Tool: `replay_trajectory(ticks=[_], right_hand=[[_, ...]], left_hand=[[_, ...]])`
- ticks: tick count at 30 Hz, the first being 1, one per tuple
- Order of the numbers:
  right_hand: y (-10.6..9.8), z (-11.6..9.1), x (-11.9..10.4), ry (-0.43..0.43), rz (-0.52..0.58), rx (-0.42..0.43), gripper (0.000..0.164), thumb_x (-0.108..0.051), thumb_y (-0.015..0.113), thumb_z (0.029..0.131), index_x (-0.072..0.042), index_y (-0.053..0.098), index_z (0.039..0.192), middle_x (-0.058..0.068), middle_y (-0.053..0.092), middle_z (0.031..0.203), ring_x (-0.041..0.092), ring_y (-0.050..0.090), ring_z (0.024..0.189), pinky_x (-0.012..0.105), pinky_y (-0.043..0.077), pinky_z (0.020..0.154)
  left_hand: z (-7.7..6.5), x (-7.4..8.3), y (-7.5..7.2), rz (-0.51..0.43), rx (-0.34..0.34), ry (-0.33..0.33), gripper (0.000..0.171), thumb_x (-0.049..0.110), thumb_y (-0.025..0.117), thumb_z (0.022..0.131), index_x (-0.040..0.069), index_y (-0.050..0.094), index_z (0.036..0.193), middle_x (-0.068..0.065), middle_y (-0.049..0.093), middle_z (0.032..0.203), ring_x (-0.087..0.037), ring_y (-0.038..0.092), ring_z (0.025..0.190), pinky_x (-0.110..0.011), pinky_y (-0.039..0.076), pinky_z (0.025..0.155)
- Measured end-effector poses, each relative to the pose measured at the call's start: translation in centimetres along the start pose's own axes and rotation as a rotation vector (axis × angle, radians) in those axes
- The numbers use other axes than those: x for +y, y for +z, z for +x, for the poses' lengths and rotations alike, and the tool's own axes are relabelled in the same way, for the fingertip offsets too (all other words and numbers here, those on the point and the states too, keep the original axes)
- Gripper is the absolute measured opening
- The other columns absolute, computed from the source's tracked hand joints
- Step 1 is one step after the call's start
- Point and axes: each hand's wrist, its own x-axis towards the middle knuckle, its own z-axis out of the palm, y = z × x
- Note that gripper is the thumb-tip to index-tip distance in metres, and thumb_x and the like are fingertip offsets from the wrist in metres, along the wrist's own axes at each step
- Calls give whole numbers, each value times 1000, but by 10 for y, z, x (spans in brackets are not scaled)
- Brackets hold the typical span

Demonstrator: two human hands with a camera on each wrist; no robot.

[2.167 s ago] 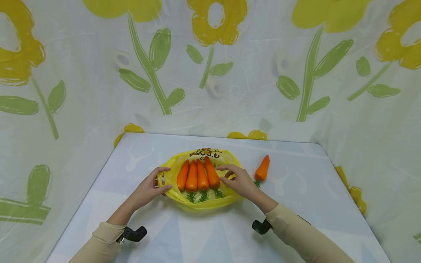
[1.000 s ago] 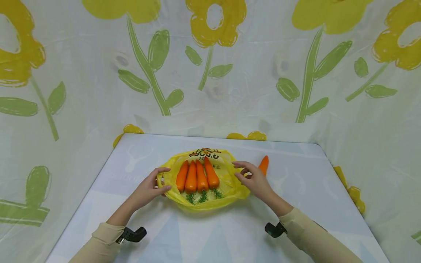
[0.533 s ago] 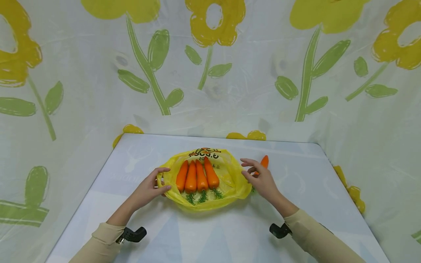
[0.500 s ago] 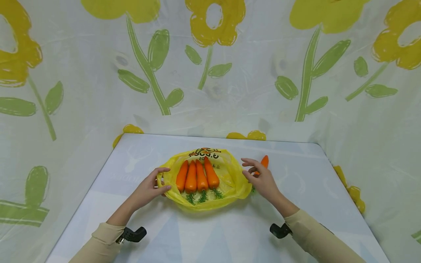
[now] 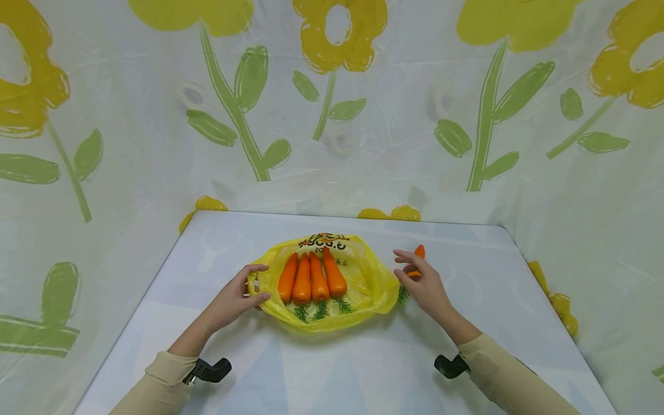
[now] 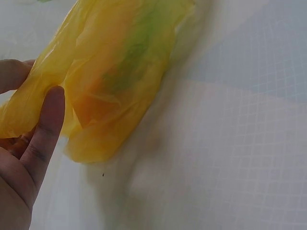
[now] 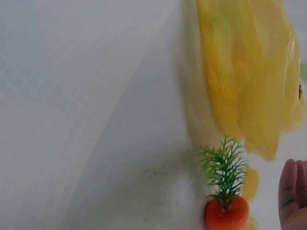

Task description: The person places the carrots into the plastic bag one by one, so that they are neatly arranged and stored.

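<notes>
A yellow plastic bag [image 5: 363,276] lies open in the middle of the table, with several orange carrots [image 5: 302,282] side by side in it, their green tops toward the near rim. My left hand [image 5: 241,293] grips the bag's left side; in the left wrist view its thumb [image 6: 45,124] presses on the yellow plastic. My right hand [image 5: 427,288] is right of the bag, holding nothing, its fingers loosely bent. Partly behind it lies a loose carrot [image 5: 419,251]. In the right wrist view the carrot's root [image 7: 226,214] and the hand [image 7: 292,196] appear apart.
The pale table [image 5: 332,374] has a printed pattern. A flower-print cloth [image 5: 384,144] hangs behind it and at both sides. Black wrist cameras [image 5: 212,370] sit at both sleeves.
My right hand has moved right, from the carrots in the bag to the loose carrot. The bag's right side has spread rightward. The left hand has stayed put.
</notes>
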Motion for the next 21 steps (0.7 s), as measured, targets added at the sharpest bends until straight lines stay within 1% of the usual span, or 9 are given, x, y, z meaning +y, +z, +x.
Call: replay_trajectory(ticks=[3, 8, 12, 16, 21], right_hand=[[-4, -2, 5, 3, 12, 0, 43, -18, 67, 100, -19, 59, 142, 17, 63, 130, 19, 63, 93, 21, 55, 83], [-9, -4, 14, 10, -19, 19, 43, -17, 67, 100, -18, 59, 142, 18, 64, 130, 16, 63, 98, 20, 54, 80], [-13, -5, 19, 36, -60, 36, 43, -16, 67, 100, -17, 60, 142, 15, 65, 129, 21, 62, 100, 21, 52, 80], [-18, -8, 23, 68, -98, 51, 41, -19, 66, 101, -15, 59, 142, 14, 64, 128, 26, 62, 99, 25, 52, 80], [-22, -10, 29, 108, -126, 47, 43, -25, 65, 102, -10, 58, 142, 16, 62, 130, 27, 61, 102, 27, 52, 83]], left_hand=[[0, 0, 0, 1, 4, 1, 64, 15, 74, 95, 5, 39, 148, -24, 49, 125, -28, 62, 88, -42, 61, 71], [0, 1, -1, 1, 2, -5, 64, 15, 74, 95, 5, 39, 148, -23, 51, 119, -29, 62, 87, -42, 61, 72], [0, 2, -1, 6, 1, -10, 64, 15, 74, 95, 5, 39, 148, -23, 51, 120, -28, 62, 86, -42, 61, 72], [0, 2, 0, 7, 2, -7, 64, 15, 74, 95, 5, 39, 148, -23, 50, 122, -28, 62, 87, -42, 61, 72], [0, 2, 0, 8, -1, -6, 64, 15, 74, 95, 5, 39, 148, -23, 50, 119, -28, 62, 86, -42, 61, 71]])
